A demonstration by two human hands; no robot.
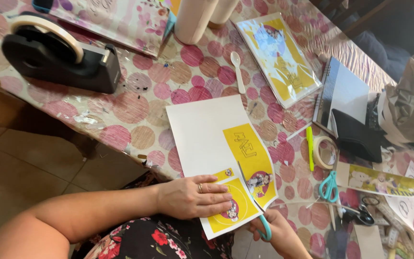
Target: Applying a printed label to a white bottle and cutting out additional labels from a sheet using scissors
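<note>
My left hand [192,197], a ring on one finger, lies flat on a white sheet [201,134] with yellow printed pictures, holding it at the near table edge. A cut runs up through the yellow part [251,158], which curls away to the right. My right hand [279,232] is under the sheet's lower right corner, closed on teal-handled scissors [264,229] whose blades go up beneath the paper.
A black tape dispenser [58,55] sits at the far left of the pink-dotted tablecloth [135,105]. A white plastic spoon [238,72], a yellow printed sheet in a sleeve [279,57], a notebook [346,96], a tape roll [324,152], a green marker [310,147] and other scissors [330,187] lie right.
</note>
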